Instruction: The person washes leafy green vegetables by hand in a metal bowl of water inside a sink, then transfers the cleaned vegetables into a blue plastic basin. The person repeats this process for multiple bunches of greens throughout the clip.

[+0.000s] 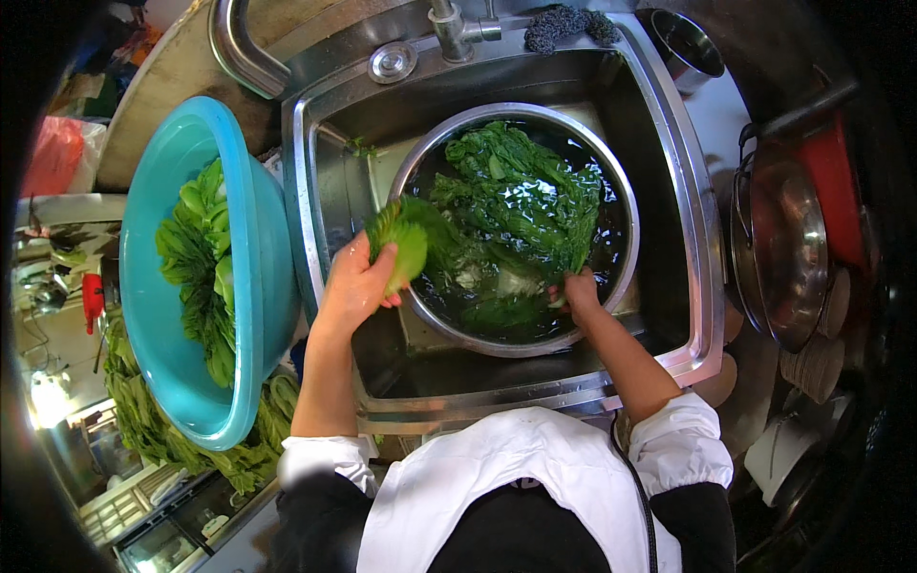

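A round stainless steel basin (625, 286) of water stands in the metal sink (706, 236), with dark green leafy vegetables (509, 186) in it. My left hand (356, 276) grips a bunch of leafy greens (407, 247) over the basin's left rim; part of the bunch is blurred. At the basin's lower right, my right hand (579, 292) is closed around the pale stem end of leaves that lie in the water. Left of the sink, a turquoise plastic tub (247, 215) holds more leafy greens (208, 265).
Behind the basin stands the faucet (453, 32), with a round sink strainer (392, 63) to its left and steel wool scourers (569, 29) to its right. A metal cup (684, 50) and metal pans (788, 243) are at the right. More greens (143, 401) lie beneath the tub.
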The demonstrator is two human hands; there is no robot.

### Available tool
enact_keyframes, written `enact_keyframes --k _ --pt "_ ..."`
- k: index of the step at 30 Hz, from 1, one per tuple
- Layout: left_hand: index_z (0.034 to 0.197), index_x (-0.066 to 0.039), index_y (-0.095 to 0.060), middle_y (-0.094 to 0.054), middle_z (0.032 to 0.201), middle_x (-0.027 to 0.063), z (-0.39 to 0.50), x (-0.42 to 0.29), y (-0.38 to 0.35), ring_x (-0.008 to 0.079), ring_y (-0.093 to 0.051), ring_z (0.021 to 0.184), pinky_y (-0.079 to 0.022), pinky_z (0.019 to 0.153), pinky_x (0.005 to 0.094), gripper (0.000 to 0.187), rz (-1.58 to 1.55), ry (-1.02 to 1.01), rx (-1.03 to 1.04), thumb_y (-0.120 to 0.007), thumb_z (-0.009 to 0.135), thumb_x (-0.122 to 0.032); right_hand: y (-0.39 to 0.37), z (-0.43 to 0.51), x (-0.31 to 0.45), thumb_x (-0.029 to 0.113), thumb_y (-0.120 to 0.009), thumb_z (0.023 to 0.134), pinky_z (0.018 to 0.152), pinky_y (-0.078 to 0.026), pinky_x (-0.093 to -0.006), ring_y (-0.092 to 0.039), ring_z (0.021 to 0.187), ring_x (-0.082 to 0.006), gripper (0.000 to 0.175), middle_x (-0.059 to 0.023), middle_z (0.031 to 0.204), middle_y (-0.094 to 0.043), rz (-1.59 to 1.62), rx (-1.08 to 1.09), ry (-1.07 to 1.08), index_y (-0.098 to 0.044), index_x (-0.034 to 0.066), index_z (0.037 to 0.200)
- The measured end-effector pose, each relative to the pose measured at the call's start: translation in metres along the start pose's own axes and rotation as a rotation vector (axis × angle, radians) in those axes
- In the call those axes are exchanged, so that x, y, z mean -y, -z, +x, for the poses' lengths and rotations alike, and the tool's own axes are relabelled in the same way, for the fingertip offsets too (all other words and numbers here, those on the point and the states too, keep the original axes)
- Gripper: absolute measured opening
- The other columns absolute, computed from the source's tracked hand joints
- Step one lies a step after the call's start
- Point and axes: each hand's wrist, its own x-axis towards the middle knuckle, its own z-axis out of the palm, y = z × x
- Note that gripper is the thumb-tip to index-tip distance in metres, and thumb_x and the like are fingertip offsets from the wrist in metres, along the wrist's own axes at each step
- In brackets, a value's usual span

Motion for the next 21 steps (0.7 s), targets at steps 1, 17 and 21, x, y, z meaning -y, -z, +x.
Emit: enact_keyframes --k 1,17,21 --pt "0.100 -0.005 -0.050 -0.058 0.066 0.0105 0.005 -0.004 -0.005 0.0195 -0.055 0.048 -0.046 0.044 0.0304 0.016 0.343 -0.123 -0.122 -0.047 0.086 -0.012 0.001 -0.012 0.012 0.018 -0.040 0.089 0.044 -0.044 -0.0284 -0.054 0.056 -0.0156 0.017 -0.0077 0.075 -0.057 -0.011 0.004 0.036 -0.045 0.0073 0.101" --pt "0.098 0.006 -0.050 -0.055 0.095 0.0269 0.054 0.127 -0.092 0.0369 -0.055 0.091 -0.046 0.076 0.0420 0.028 0.913 -0.016 -0.288 -0.054 0.073 -0.005 -0.046 -0.029 0.014 0.023 -0.039 0.092 0.049 -0.047 -0.0307 -0.054 0.056 -0.0178 0.020 -0.0086 0.074 -0.055 0.383 0.401 -0.162 -0.043 0.0056 0.100" --pt "0.093 0.003 -0.052 -0.057 0.084 0.0219 0.081 0.139 -0.085 0.0365 -0.057 0.076 -0.046 0.070 0.0441 0.025 0.747 0.080 -0.288 -0.059 0.071 -0.008 -0.067 -0.024 0.015 0.009 -0.052 0.084 0.054 -0.047 -0.0306 -0.055 0.065 -0.0187 0.017 -0.0094 0.082 -0.056 0.373 0.474 -0.211 -0.043 0.0057 0.099"
